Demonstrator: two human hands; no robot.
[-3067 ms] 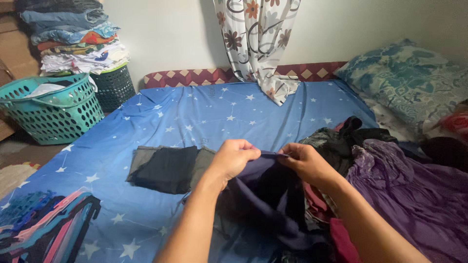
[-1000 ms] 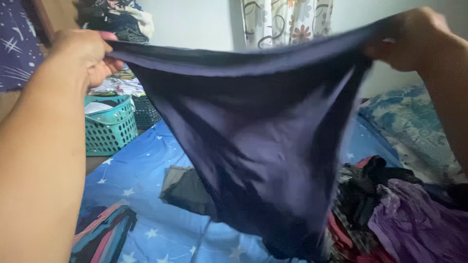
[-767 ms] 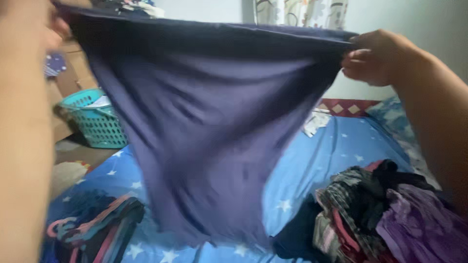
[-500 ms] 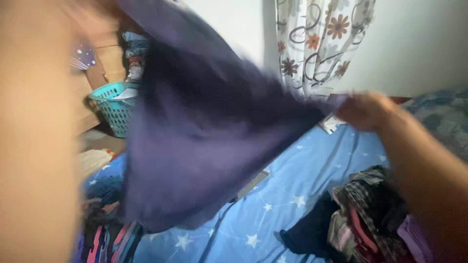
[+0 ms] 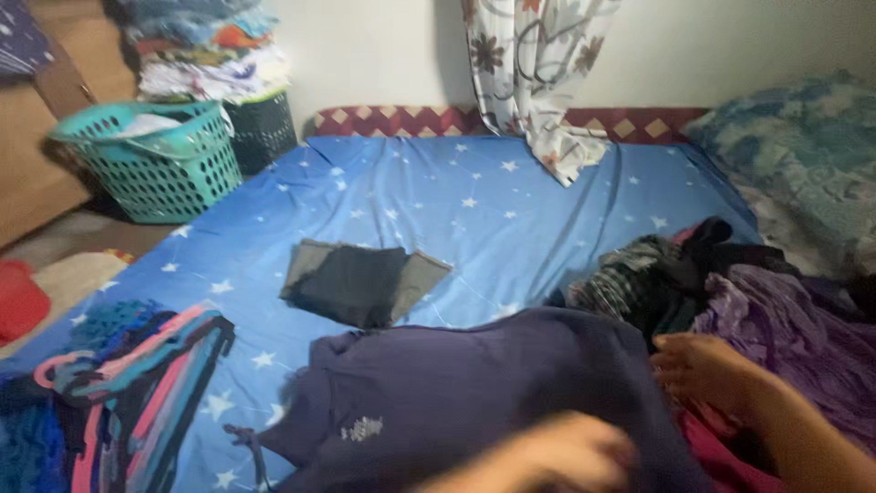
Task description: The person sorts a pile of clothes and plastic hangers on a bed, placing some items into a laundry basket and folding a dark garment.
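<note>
In the head view, a dark navy garment [image 5: 474,402] lies spread on the blue star-printed bedsheet [image 5: 438,201], covering the near part of the bed, with a small pale mark on its cloth and a thin cord trailing off its left edge. The right hand [image 5: 707,370] rests at the garment's right edge, touching the cloth, its fingers lying loosely together and stretched toward the garment; whether they pinch the fabric cannot be told. The left hand [image 5: 547,456] sits low over the garment's near edge and is badly blurred, so the state of its fingers cannot be told, nor whether it grips the cloth. Just beyond the garment, farther up the sheet, lies a folded grey-black piece of clothing [image 5: 360,283], flat and apart from the garment. To the right of the garment is a heap of unfolded clothes [image 5: 657,274], dark and checked, touching its right edge, and beside that a crumpled purple fabric [image 5: 785,319] behind the right hand. To the left of the garment, at the sheet's near left corner, lies a bundle of pink and teal striped cloth [image 5: 137,374]. Far beyond the garment, off the bed's left corner, a teal laundry basket [image 5: 155,164] stands on the floor, with a dark basket [image 5: 260,132] bearing a stack of folded clothes [image 5: 205,55] beside it. A flowered curtain [image 5: 538,73] hangs onto the sheet's far edge, and a blue patterned pillow [image 5: 803,155] lies at the far right.
</note>
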